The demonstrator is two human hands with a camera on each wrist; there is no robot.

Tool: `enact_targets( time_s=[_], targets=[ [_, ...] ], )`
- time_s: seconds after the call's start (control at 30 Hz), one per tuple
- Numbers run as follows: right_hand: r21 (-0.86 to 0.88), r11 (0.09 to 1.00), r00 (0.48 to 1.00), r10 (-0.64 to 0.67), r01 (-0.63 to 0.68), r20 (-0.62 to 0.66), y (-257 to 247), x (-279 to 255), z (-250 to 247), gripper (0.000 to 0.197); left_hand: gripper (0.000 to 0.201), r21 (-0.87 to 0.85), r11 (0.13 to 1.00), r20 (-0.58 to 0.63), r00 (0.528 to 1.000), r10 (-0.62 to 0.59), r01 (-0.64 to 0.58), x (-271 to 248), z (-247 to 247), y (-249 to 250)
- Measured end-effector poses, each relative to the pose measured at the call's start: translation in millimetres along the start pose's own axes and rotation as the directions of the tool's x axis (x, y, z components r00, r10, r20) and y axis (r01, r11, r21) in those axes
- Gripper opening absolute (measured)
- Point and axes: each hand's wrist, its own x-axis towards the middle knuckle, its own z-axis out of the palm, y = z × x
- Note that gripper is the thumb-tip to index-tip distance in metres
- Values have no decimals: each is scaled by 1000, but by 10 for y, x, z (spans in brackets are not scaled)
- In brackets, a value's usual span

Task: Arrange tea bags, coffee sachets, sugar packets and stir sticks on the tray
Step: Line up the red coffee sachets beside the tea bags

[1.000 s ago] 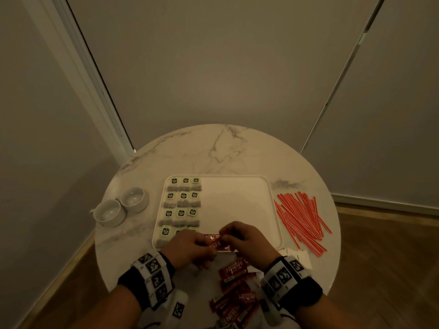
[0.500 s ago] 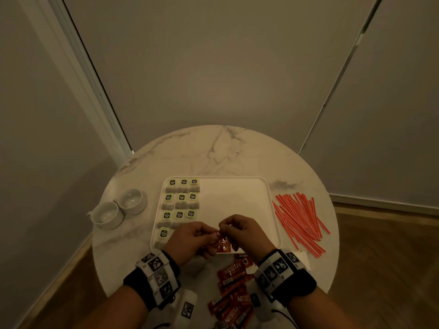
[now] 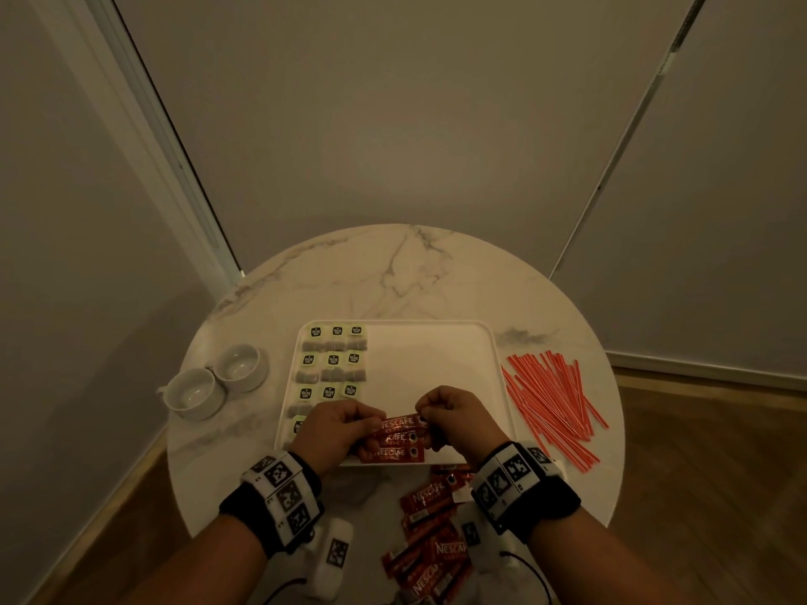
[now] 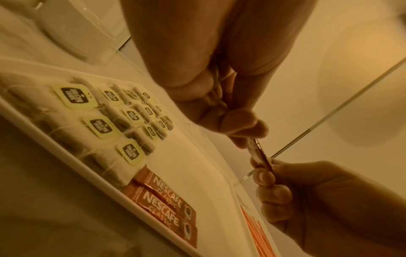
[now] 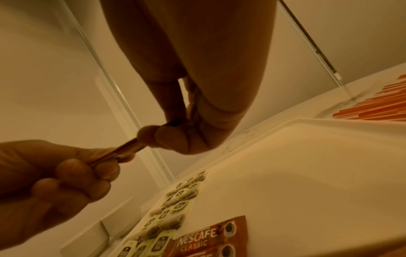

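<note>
A white tray [image 3: 441, 364] sits mid-table with rows of tea bags [image 3: 334, 360] along its left side. Two red coffee sachets [image 3: 393, 451] lie side by side at the tray's front edge, also visible in the left wrist view [image 4: 163, 193]. Just above them I hold a third coffee sachet [image 3: 399, 422] level by its ends. My left hand [image 3: 371, 423] pinches its left end and my right hand [image 3: 425, 419] pinches its right end. In the wrist views the held sachet [image 4: 261, 157] [image 5: 116, 153] appears edge-on between the fingers.
Loose red coffee sachets [image 3: 430, 548] are piled on the table between my wrists. Red stir sticks [image 3: 554, 403] lie fanned out right of the tray. Two small white cups [image 3: 194, 393] stand left of it. The table's far half [image 3: 406, 272] is bare marble.
Both hands have shifted slightly forward over the tray's front. The sachet, bunched between the fingers half a second ago, now lies flat, label up, stretched between the two hands.
</note>
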Motion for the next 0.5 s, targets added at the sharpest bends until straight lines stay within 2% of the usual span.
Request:
enact_targets(
  time_s=[0.07,0.17,0.23,0.37,0.5],
  targets=[
    [-12,1000,1000,5,-5,3,-14,19,11,6,9,48,999,3,1000,11,-11,29,-9,-5],
    [-74,997,997,-22,28,80,-50,31,27,17,10,134,990,29,999,32,-36,64,-24,-10],
    [-125,991,994,-41,53,97,-77,47,32,11,9,160,986,41,998,43,-49,68,-26,7],
    [-122,990,993,-64,76,94,-82,82,28,3,20,160,986,43,998,34,-41,76,6,32],
    [-53,998,995,-36,41,95,-68,107,28,11,14,50,999,-17,1000,-1,1,122,46,-5]
  ],
)
